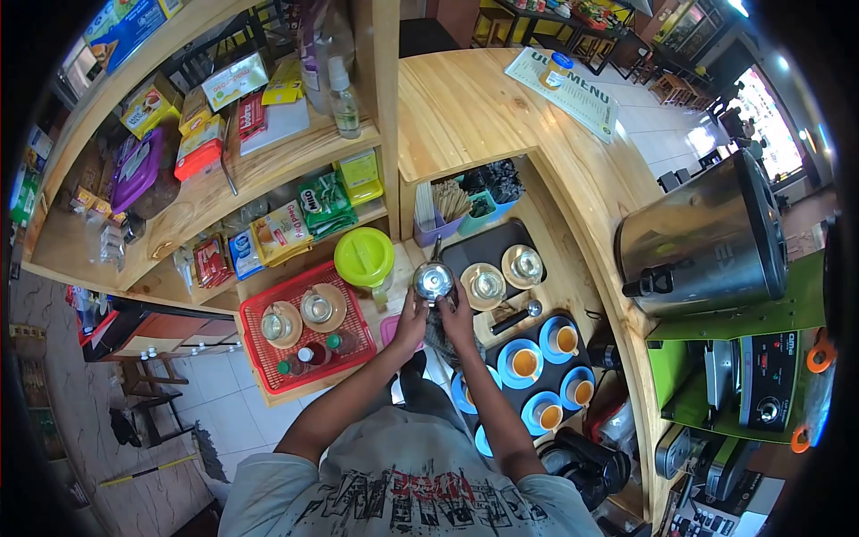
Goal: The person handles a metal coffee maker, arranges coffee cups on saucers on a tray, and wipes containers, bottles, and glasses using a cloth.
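Observation:
Both hands are closed around a small round shiny metal pot [434, 279], with a narrow part pointing away from me. My left hand [412, 317] grips its left side and my right hand [457, 319] its right side. The fingers are partly hidden. Below them hangs a dark grey cloth [440, 338]. Just right of the pot, a clear glass cup [486, 285] sits on a wooden saucer, with another glass cup [528, 264] on a dark tray [467, 255]. A metal scoop with a black handle [514, 319] lies nearer me.
Several blue cups of brown drink, one a blue cup [524, 362], stand on a dark tray at right. A red tray [259, 353] holds glass cups and small bottles. A lime-lidded pitcher [364, 257] stands behind it. A steel dispenser [702, 242] is at far right.

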Available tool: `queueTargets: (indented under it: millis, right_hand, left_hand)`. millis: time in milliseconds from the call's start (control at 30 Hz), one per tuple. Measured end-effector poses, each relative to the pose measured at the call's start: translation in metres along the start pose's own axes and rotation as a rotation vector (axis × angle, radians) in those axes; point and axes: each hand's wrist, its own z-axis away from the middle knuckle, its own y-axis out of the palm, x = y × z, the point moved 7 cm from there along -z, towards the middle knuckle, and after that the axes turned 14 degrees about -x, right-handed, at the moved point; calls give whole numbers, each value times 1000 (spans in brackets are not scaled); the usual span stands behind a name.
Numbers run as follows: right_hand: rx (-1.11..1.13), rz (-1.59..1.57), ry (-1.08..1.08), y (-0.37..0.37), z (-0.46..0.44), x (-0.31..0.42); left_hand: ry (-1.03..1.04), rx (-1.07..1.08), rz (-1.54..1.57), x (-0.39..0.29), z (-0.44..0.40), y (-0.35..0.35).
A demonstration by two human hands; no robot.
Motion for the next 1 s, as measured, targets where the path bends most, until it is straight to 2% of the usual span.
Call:
queueTargets:
  millis: [67, 167, 267, 467, 533, 633, 767, 833, 967, 1000]
  right_hand:
    - [17, -10, -16, -3, -3, -6]
    - [142, -175, 92, 0, -5, -1]
    - [221, -202, 124, 1, -11, 6]
    - [320, -106, 82, 16, -33, 0]
    - [307, -62, 123, 18, -35, 2]
    - [282, -80, 53, 25, -39, 3]
    - [265, -92, 3, 24, -46, 2]
    - [270, -82, 0, 24, -46, 5]
    - [255, 2, -30, 18, -43, 11]
    - [228, 17, -43, 16, -42, 12]
  left_hand:
    - [67, -16, -47, -5, 10, 4]
    - [45, 32, 48, -11, 26, 12]
    - [20, 23, 65, -13, 30, 14]
    - [-43, -29, 72, -2, 20, 6]
    - [97, 12, 39, -6, 7, 7]
    - [29, -4, 28, -2, -5, 4]
    - [41, 38, 57, -7, -5, 8]
    - [145, 58, 64, -8, -7, 9]
    - [130, 56, 105, -5, -2, 9]
    - [72, 51, 106, -2, 0, 8]
